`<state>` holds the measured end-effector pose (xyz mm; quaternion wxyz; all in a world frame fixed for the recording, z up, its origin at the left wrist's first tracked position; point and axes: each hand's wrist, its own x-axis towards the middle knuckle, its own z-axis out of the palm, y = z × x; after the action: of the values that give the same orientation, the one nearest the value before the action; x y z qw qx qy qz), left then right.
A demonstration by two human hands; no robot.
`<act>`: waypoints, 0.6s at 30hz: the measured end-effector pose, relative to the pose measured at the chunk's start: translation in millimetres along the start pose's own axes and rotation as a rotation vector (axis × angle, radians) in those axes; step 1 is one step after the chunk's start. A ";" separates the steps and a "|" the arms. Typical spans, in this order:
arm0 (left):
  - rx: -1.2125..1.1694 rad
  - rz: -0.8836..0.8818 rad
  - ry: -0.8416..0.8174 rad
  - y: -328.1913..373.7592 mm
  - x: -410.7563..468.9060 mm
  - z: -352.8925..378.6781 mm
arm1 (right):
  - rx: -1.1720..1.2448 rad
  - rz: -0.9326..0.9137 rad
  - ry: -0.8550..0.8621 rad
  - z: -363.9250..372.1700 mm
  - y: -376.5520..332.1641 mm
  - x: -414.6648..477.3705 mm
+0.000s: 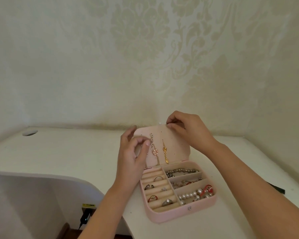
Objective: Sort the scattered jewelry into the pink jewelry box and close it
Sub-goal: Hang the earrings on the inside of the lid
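The pink jewelry box point(183, 213) lies open on the white table, its lid point(173, 137) standing up toward the wall. Rings sit in the cream rolls on the left point(160, 188). Bead bracelets and pearls point(190, 195) fill the right compartments. A pink-and-silver earring point(153, 146) and a gold earring point(165, 152) hang on the lid's inside. My left hand point(133, 152) is at the lid's left part, fingertips pinched on a small dangling earring that is mostly hidden. My right hand point(185, 128) pinches the lid's top edge.
The white table point(67, 152) meets a patterned wall behind. A cable hole point(29, 132) is at the far left. A dark object point(274, 188) peeks out past my right forearm. Below the table's left cut-out, a black plug point(85, 218) sits near the floor.
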<state>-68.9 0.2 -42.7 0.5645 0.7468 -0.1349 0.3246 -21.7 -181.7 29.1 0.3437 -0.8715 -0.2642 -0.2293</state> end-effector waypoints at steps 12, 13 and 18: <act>0.126 0.043 0.199 1.7 1.4 -3.1 | -0.026 0.023 0.009 0.6 -4.3 -1.7; 0.145 0.061 0.195 0.8 1.8 -3.0 | -0.030 0.021 0.009 0.4 -4.7 -1.9; 0.278 0.231 0.133 6.7 8.1 -1.3 | -0.037 0.009 0.020 -0.1 -5.7 -1.6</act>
<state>-67.0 0.6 -32.3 0.4226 0.7739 -0.1360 0.4516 -26.5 -178.7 31.0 0.3311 -0.8766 -0.2525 -0.2412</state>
